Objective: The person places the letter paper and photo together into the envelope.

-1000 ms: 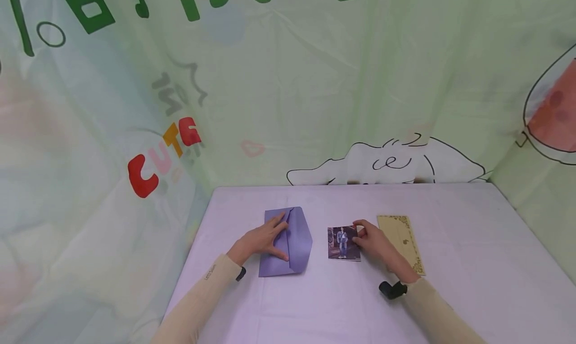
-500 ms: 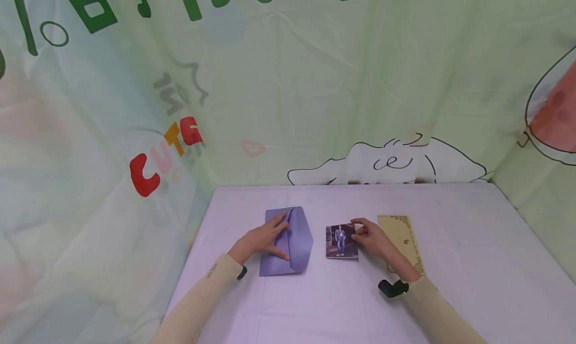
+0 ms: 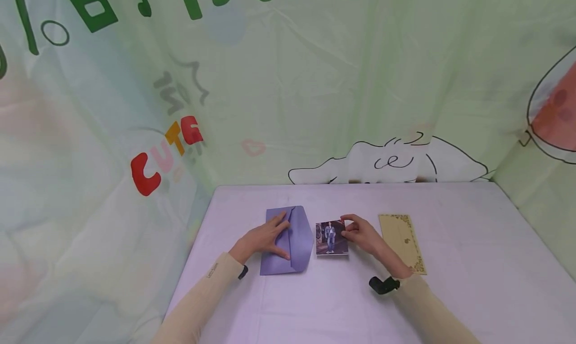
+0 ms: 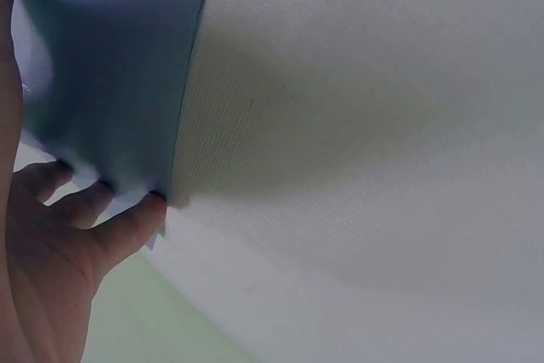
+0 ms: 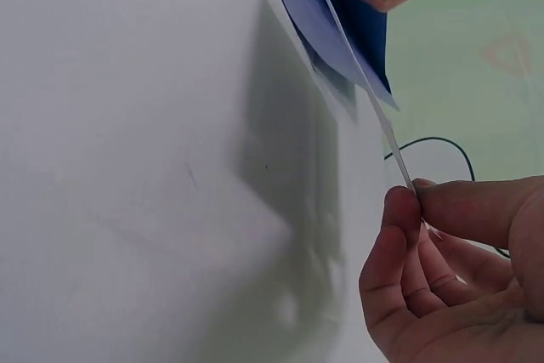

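Observation:
A purple envelope (image 3: 275, 268) lies on the table with its pointed flap (image 3: 302, 239) unfolded to the right. My left hand (image 3: 261, 240) rests on the envelope, thumb and fingers spread; in the left wrist view its fingertips (image 4: 153, 201) touch the envelope's edge. Between thumb and fingers, my right hand (image 3: 366, 235) pinches the right edge of a small printed photo (image 3: 330, 239) showing a standing person. That photo is just right of the flap; the right wrist view shows it edge-on, raised off the table, its far end in front of the flap.
A cream card (image 3: 402, 241) with an ornate gold border lies on the table beyond my right forearm. The table (image 3: 472, 234) has a pale lilac cloth. Printed fabric curtains (image 3: 288, 94) stand behind it and at both sides.
My right hand has moved left with the photo, bringing it close beside the envelope's flap. The left hand and the envelope stay where they were.

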Demonstrator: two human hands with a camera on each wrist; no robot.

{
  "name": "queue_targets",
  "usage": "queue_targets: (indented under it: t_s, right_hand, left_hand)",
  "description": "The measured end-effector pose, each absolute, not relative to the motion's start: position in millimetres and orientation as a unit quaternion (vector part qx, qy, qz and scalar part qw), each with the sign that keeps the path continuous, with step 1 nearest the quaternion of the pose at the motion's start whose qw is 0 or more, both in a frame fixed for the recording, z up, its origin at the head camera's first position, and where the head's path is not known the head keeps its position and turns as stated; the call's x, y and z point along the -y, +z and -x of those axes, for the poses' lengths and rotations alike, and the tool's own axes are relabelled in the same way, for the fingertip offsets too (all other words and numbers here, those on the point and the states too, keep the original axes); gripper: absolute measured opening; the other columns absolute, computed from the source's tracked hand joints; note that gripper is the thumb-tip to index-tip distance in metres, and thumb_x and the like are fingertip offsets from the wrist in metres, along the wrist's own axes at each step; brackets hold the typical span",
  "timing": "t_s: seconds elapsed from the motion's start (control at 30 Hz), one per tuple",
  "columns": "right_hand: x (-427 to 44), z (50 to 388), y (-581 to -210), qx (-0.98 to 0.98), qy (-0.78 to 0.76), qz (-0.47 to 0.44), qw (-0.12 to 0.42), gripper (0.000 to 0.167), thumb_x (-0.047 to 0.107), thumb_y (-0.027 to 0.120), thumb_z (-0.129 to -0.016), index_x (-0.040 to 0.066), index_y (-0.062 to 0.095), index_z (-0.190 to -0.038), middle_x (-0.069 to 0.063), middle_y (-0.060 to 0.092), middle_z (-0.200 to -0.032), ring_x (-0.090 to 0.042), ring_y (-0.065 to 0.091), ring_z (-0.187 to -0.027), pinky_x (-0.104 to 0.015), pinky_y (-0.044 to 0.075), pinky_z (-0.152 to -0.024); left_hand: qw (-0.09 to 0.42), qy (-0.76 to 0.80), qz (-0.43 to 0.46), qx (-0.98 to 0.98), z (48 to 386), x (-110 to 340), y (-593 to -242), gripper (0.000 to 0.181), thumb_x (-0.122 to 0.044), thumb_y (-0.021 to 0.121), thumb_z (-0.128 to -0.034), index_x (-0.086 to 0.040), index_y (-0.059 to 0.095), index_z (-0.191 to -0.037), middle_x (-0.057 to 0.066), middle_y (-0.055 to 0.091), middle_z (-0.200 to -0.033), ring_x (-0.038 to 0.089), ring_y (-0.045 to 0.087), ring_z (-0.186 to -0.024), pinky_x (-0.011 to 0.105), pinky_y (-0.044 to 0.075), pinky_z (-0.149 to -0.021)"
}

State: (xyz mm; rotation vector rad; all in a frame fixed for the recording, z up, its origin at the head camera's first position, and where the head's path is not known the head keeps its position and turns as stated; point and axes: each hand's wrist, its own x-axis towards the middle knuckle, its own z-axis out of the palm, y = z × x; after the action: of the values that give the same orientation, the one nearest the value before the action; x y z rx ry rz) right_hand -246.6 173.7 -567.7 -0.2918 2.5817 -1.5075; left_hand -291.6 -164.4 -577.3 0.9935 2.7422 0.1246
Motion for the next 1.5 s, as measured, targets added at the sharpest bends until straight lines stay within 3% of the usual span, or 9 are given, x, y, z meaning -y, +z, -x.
queue_targets:
  t_s: [0.4,0.7,1.23,1.5]
  right_hand:
    - [-155.3,250.1,-576.0,-0.852,-0.509,0.103,0.075,0.048,0.000,0.066,-0.092,-0.007,0.050,-0.137,-0.021,0.067,-0.095,-0.016,0.062,-0.081,-0.023,0.050,-0.067]
    - [-139.5,253.6,-577.2,-0.853,-0.504,0.116,0.065,0.046,-0.002,0.068,-0.090,-0.009,0.052,-0.133,-0.021,0.068,-0.093,-0.021,0.065,-0.083,-0.024,0.051,-0.070]
    - [-109.2,261.4,-573.7,-0.855,-0.491,0.153,0.063,0.046,0.000,0.068,-0.090,-0.008,0.052,-0.133,-0.019,0.069,-0.092,-0.015,0.062,-0.077,-0.022,0.047,-0.063]
    - [-94.9,266.2,-578.0,-0.864,-0.471,0.169,0.055,0.045,0.000,0.069,-0.090,-0.008,0.053,-0.131,-0.015,0.068,-0.087,-0.013,0.060,-0.075,-0.024,0.048,-0.068]
  left_hand:
    - [0.115,0.046,-0.342,-0.931,288.4,162.7,-572.6,0.092,-0.073,0.075,-0.0709,-0.022,0.041,-0.139,0.019,0.017,-0.167,0.039,0.030,-0.150,0.048,0.042,-0.113]
    - [0.115,0.044,-0.339,-0.933,290.0,163.2,-574.5,0.092,-0.074,0.075,-0.0700,-0.025,0.040,-0.140,0.018,0.015,-0.168,0.040,0.028,-0.151,0.048,0.041,-0.114]
    - [0.118,0.037,-0.332,-0.935,291.9,162.9,-574.2,0.093,-0.077,0.072,-0.0691,-0.025,0.041,-0.140,0.016,0.013,-0.169,0.038,0.027,-0.152,0.046,0.040,-0.115]
    - [0.121,0.036,-0.330,-0.936,292.2,162.4,-574.3,0.094,-0.077,0.072,-0.0698,-0.026,0.040,-0.142,0.015,0.012,-0.169,0.039,0.028,-0.151,0.047,0.041,-0.114]
